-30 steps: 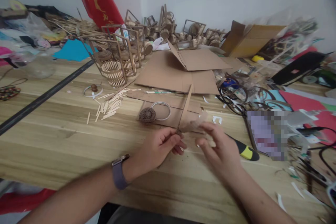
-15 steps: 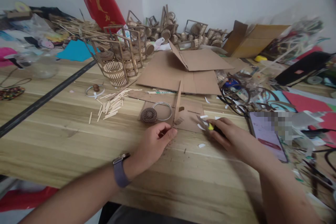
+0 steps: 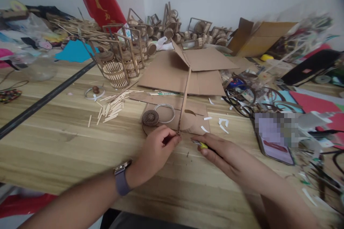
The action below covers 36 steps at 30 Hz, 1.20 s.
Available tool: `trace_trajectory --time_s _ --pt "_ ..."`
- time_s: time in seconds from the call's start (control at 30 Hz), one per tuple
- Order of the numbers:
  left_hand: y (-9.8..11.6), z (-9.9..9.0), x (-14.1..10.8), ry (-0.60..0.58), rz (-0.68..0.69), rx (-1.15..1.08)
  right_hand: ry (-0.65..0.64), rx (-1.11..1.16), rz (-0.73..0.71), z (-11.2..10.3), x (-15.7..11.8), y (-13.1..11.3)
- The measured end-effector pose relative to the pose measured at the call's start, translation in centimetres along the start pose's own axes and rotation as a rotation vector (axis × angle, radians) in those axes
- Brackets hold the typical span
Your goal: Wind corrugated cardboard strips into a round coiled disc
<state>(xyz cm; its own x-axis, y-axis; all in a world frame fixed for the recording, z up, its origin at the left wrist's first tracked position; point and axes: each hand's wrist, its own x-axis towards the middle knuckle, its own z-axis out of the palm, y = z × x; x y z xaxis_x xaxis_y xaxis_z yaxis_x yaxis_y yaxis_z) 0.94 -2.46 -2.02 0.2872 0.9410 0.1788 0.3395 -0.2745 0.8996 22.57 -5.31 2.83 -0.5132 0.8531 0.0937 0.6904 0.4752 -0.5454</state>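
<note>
Worktop (image 3: 88, 157): pale wood, streaked grain. Left hand (image 3: 153, 154) nearly closed, thumb and fingers pinching the near end of a narrow, flat brown strip (image 3: 184, 96), which runs away from the hands over smooth tan cardboard (image 3: 166, 71). Right hand (image 3: 228, 154) curled around a knife (image 3: 203, 145), yellow part and metallic tip showing, tip pointing towards the left hand, apart from the strip. Just beyond left hand: a ridged, tightly wound brown coil (image 3: 150, 118) beside a thin pale ring (image 3: 169, 121). Farther out and left: scattered straight pale sticks (image 3: 111, 111), then slatted cylindrical baskets (image 3: 116, 75) with angular brown handles. Right of right hand: flat rectangular phone (image 3: 278, 152), screen partly blurred
</note>
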Motion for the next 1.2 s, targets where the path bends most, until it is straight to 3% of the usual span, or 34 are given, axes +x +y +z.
trace_trajectory --time_s 0.5,0.83,1.0,1.2 --pt "0.4 -0.2 -0.1 -0.018 0.042 0.049 -0.028 0.011 0.005 0.6 0.3 -0.3" --pt "-0.1 -0.1 -0.2 0.023 0.092 -0.019 -0.088 0.005 0.112 0.1 0.4 0.1" --pt "-0.1 -0.4 0.1 0.018 0.010 -0.136 -0.051 -0.008 0.171 -0.2 0.0 0.5" --pt "-0.3 -0.4 0.1 -0.062 -0.045 -0.236 -0.035 0.067 0.073 -0.2 -0.2 -0.5"
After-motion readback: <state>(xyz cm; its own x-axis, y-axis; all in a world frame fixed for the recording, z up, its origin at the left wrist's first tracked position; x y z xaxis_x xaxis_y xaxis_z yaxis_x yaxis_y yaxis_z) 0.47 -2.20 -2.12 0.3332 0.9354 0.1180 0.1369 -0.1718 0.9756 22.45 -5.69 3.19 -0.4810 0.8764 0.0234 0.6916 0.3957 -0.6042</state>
